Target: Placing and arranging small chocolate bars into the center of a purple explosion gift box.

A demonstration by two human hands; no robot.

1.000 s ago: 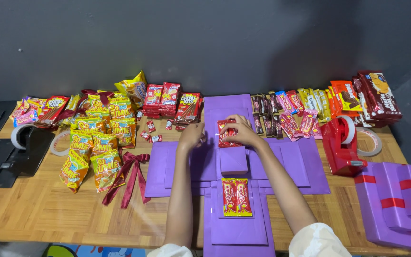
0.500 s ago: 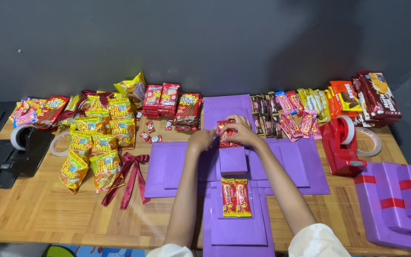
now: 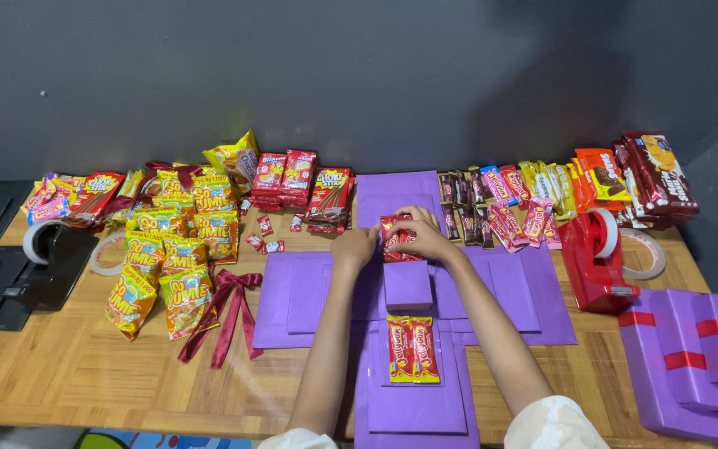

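both hands, left hand (image 3: 353,247) and right hand (image 3: 422,234), clasp the red snack packets (image 3: 395,239) from either side above the unfolded purple box (image 3: 309,291).

Even, fairly bright overhead light, colours saturated. Soft short shadows under the forearms on the purple card (image 3: 309,291). Mild glare on snack wrappers (image 3: 168,249). Dark wall (image 3: 359,75) dim. Sharp focus, slight wide-angle bending at edges.

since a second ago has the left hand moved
Yes. The left hand has slid right along the purple card, closing on the red packets that the right hand holds.
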